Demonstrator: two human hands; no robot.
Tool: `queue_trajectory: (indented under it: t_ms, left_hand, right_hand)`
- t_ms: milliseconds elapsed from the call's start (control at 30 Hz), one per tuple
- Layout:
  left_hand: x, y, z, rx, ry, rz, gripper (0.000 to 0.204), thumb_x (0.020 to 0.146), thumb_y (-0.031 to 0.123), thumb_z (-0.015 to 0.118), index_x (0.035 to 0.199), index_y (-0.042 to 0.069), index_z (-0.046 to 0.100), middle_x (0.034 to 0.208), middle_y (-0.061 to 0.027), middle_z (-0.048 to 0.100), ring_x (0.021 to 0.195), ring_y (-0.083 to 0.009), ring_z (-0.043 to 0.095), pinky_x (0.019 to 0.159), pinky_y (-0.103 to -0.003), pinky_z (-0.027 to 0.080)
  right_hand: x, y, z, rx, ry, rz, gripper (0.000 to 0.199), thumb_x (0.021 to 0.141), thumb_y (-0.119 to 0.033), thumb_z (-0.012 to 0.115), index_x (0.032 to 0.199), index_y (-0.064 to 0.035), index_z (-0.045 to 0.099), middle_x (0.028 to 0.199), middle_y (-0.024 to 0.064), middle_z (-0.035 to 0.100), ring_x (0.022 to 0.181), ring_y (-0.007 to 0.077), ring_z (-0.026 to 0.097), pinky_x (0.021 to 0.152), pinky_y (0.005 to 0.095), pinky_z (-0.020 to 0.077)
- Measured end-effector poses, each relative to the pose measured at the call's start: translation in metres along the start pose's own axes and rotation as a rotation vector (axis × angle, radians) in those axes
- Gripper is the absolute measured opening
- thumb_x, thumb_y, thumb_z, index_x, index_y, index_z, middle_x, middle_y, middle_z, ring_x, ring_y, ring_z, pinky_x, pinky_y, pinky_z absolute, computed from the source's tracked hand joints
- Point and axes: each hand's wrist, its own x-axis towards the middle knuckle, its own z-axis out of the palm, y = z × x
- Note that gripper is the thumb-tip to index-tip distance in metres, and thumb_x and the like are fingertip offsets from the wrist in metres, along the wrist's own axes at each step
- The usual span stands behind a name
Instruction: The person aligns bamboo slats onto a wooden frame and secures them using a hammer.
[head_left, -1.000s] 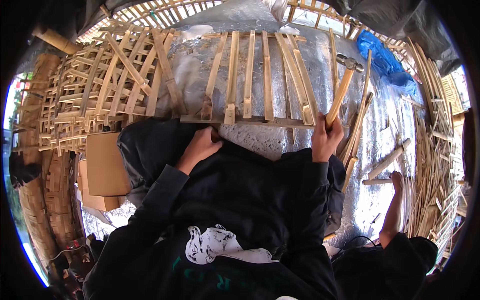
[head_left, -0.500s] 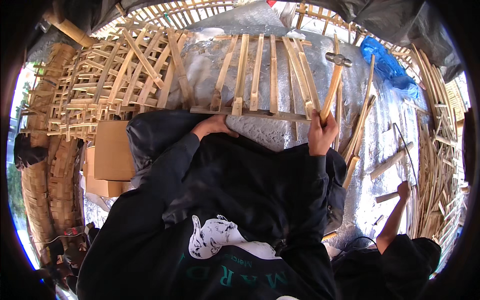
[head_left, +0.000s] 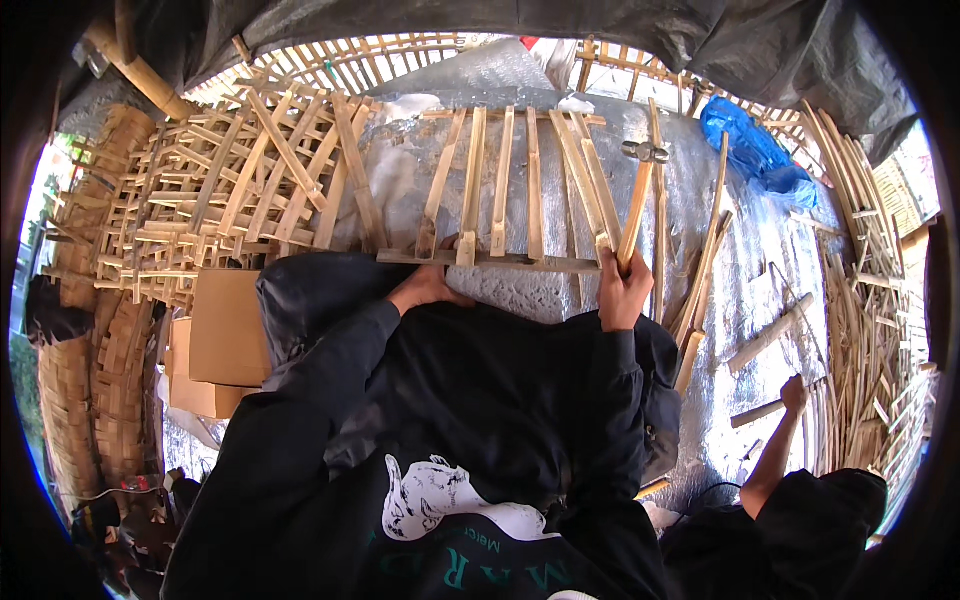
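Observation:
A slatted bamboo frame (head_left: 533, 200) lies in front of me, with several upright strips joined to a crosspiece (head_left: 520, 262) along its near edge. My left hand (head_left: 430, 288) is at the left part of this crosspiece; its fingers pass beneath, with a bit of them showing beyond it, and the thumb points right. My right hand (head_left: 626, 292) is closed around the wooden handle of a hammer (head_left: 638, 205), whose metal head points up and away. That hand is beside the crosspiece's right end; whether it also touches the frame I cannot tell.
Woven bamboo lattice (head_left: 215, 190) is piled at left, above cardboard boxes (head_left: 228, 325). A blue plastic sheet (head_left: 755, 150) lies far right, near loose bamboo strips (head_left: 865, 330). At lower right, another person's hand (head_left: 795, 393) is by a short wooden piece (head_left: 757, 414). Silvery sheeting (head_left: 700, 440) covers the ground.
The whole view has shifted, so the scene sits lower and a little to the left. My hands, the hammer and the frame keep nearly the same places relative to each other.

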Motion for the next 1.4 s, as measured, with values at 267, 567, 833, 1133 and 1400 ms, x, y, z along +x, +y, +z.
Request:
queue_trajectory:
  t_ms: [267, 567, 833, 1133, 1400]
  left_hand:
    - [-0.008, -0.002, 0.012, 0.049, 0.127, -0.064, 0.133, 0.053, 0.024, 0.103, 0.159, 0.0, 0.027, 0.149, -0.0157, 0.049, 0.14, -0.0284, 0.047, 0.118, -0.038, 0.038]
    - [-0.008, -0.001, 0.0, -0.27, 0.213, -0.23, 0.117, 0.06, 0.01, 0.101, 0.156, 0.0, 0.035, 0.149, -0.0114, 0.053, 0.137, -0.0242, 0.05, 0.115, -0.035, 0.041]
    - [0.005, 0.004, -0.014, -0.105, 0.192, -0.183, 0.119, 0.057, 0.016, 0.102, 0.157, 0.005, 0.039, 0.148, -0.0114, 0.055, 0.141, -0.0262, 0.047, 0.117, -0.035, 0.038]
    - [-0.013, 0.024, -0.016, 0.071, 0.189, -0.316, 0.108, 0.07, 0.029, 0.096, 0.155, -0.002, 0.037, 0.151, -0.021, 0.053, 0.143, -0.0348, 0.047, 0.119, -0.038, 0.037]
    - [-0.139, 0.194, -0.014, 0.125, 0.046, 0.021, 0.022, 0.09, 0.013, 0.075, 0.11, 0.005, 0.069, 0.106, -0.013, 0.069, 0.105, -0.0318, 0.066, 0.094, -0.041, 0.052]
  right_hand:
    - [-0.002, 0.012, 0.002, 0.053, -0.016, 0.045, 0.016, 0.093, -0.009, 0.07, 0.09, 0.0048, 0.064, 0.066, -0.0004, 0.046, 0.064, 0.0071, 0.04, 0.055, 0.0305, 0.0336]
    - [-0.001, 0.026, 0.007, 0.066, -0.005, 0.135, 0.022, 0.091, -0.013, 0.071, 0.084, 0.0054, 0.061, 0.061, 0.0037, 0.045, 0.061, 0.0098, 0.041, 0.054, 0.0342, 0.0347]
    - [0.004, 0.03, 0.006, 0.111, -0.029, 0.201, 0.023, 0.088, -0.012, 0.073, 0.081, 0.0048, 0.06, 0.059, 0.0045, 0.045, 0.059, 0.0106, 0.04, 0.053, 0.0343, 0.0344]
    - [0.0, 0.028, 0.017, -0.039, -0.099, 0.056, 0.016, 0.089, -0.011, 0.074, 0.091, 0.0043, 0.068, 0.06, 0.0062, 0.045, 0.058, 0.0112, 0.04, 0.053, 0.0348, 0.0342]
    - [-0.002, 0.026, 0.009, -0.119, -0.127, 0.031, 0.015, 0.089, -0.01, 0.074, 0.091, 0.0036, 0.068, 0.06, 0.0063, 0.044, 0.057, 0.0114, 0.038, 0.052, 0.0357, 0.033]
